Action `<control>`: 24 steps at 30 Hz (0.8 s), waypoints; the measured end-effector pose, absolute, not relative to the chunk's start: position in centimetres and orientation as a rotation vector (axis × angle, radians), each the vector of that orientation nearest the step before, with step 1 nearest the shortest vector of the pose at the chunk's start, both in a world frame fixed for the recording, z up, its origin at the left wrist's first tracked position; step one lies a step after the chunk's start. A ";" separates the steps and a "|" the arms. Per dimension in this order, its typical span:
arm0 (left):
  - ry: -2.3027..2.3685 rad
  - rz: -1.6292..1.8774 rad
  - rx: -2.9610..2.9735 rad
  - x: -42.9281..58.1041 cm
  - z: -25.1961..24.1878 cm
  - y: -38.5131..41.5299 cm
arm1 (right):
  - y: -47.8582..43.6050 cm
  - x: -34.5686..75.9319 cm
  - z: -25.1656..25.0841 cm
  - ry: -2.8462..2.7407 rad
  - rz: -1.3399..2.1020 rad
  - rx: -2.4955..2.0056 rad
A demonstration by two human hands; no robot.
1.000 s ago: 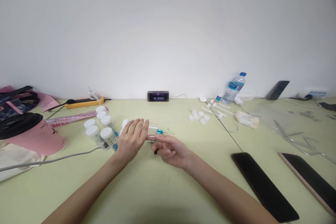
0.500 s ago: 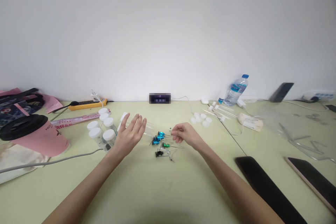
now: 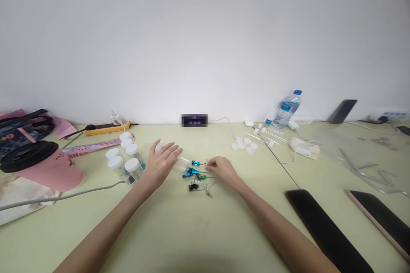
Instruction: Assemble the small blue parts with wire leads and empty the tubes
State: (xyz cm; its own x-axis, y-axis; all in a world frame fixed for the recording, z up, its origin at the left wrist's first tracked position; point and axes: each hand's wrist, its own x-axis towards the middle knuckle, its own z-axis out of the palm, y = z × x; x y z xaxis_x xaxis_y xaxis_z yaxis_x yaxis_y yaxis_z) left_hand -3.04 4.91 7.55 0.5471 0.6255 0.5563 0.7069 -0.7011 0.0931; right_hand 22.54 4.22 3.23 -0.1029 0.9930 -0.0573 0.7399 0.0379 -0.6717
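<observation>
My left hand (image 3: 162, 163) is over a clear plastic tube (image 3: 182, 164) lying on the table, its fingers spread and its palm down; whether it touches the tube is hidden. Right of the tube is a small blue metal piece (image 3: 196, 163) with a thin rod. My right hand (image 3: 221, 168) is pinched at the end of that rod. Just below lie more blue pieces (image 3: 191, 172), a green piece (image 3: 201, 176) and a black piece (image 3: 194, 187) with bent wire. Several clear jars with white lids (image 3: 132, 165) stand left of my left hand.
White caps (image 3: 244, 145) lie at right centre, near thin sticks and a water bottle (image 3: 287, 110). A pink cup (image 3: 60, 166) lies at left. Two dark phones (image 3: 323, 226) are at lower right. A power strip (image 3: 107, 128) and a grey cable (image 3: 80, 195) are at left.
One blue piece now lies apart from the other blue ones. My left hand has moved slightly right, with the clear tube nearer the pieces. My right hand has shifted slightly left and down.
</observation>
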 end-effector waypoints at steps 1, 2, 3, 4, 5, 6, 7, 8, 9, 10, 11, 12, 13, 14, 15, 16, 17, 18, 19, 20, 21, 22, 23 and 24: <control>-1.311 -0.978 -2.716 -2.9 7.8 4.9 | 4.2 22.4 3.2 -1.912 0.749 -1.763; -1.493 -1.105 -2.809 -2.7 8.0 4.8 | 4.1 22.3 3.3 -1.929 0.714 -1.773; -1.670 -1.237 -2.913 -2.5 8.3 4.7 | 4.0 22.1 3.4 -1.942 0.679 -1.778; -1.828 -1.361 -3.024 -2.3 8.5 4.6 | 3.8 22.0 3.7 -1.953 0.641 -1.780; -1.959 -1.475 -3.125 -2.2 8.6 4.5 | 3.6 21.8 4.2 -1.960 0.601 -1.768; -2.053 -1.560 -3.221 -2.0 8.7 4.4 | 3.3 21.6 5.0 -1.960 0.570 -1.734; -2.115 -1.605 -3.311 -1.9 8.7 4.2 | 2.9 21.4 5.8 -1.957 0.560 -1.676; -2.157 -1.613 -3.388 -1.8 8.7 4.1 | 2.4 21.2 6.9 -1.951 0.577 -1.589; -2.189 -1.588 -3.450 -1.6 8.6 3.8 | 1.9 21.0 8.0 -1.946 0.629 -1.483; -2.208 -1.539 -3.508 -1.4 8.6 3.6 | 1.4 20.7 9.1 -1.954 0.702 -1.376; -2.202 -1.482 -3.572 -1.2 8.5 3.3 | 0.9 20.3 10.1 -1.984 0.771 -1.288; -2.171 -1.423 -3.645 -0.9 8.5 3.1 | 0.4 19.9 11.0 -2.036 0.821 -1.228; -2.127 -1.367 -3.721 -0.6 8.4 2.8 | 0.1 19.6 11.7 -2.092 0.842 -1.196; -2.076 -1.322 -3.791 -0.3 8.4 2.6 | -0.2 19.2 12.2 -2.135 0.846 -1.191; -2.029 -1.287 -3.850 0.1 8.3 2.4 | -0.3 18.9 12.6 -2.163 0.847 -1.203; -2.005 -1.268 -3.883 0.5 8.3 2.3 | -0.2 18.9 12.9 -2.171 0.856 -1.222; -2.003 -1.272 -3.878 0.8 8.2 2.2 | 0.0 19.1 13.1 -2.163 0.876 -1.240; -2.010 -1.303 -3.827 1.0 8.2 2.1 | 0.3 19.6 13.3 -2.142 0.902 -1.254; -2.013 -1.347 -3.729 1.1 8.3 2.0 | 0.8 20.5 13.4 -2.115 0.926 -1.264; -2.005 -1.380 -3.602 1.0 8.6 1.9 | 1.5 21.9 13.4 -2.073 0.932 -1.277; -1.974 -1.402 -3.452 0.7 9.2 1.8 | 2.3 23.7 13.4 -2.008 0.909 -1.303; -1.936 -1.378 -3.298 0.1 9.9 1.6 | 3.1 26.0 13.3 -1.924 0.871 -1.349; -1.900 -1.318 -3.176 -0.8 10.9 1.4 | 4.0 28.6 13.1 -1.816 0.818 -1.418; -1.849 -1.269 -3.048 -2.0 12.0 1.3 | 5.0 31.3 12.9 -1.689 0.742 -1.495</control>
State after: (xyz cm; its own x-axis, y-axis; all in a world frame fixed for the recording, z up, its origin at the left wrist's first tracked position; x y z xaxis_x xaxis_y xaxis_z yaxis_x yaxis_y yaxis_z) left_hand -1.96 1.25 11.99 0.3677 0.9096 0.1936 0.5079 -0.3709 0.7775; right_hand 31.32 4.98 12.87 -0.0387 0.9871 0.1553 0.5533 0.1506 -0.8193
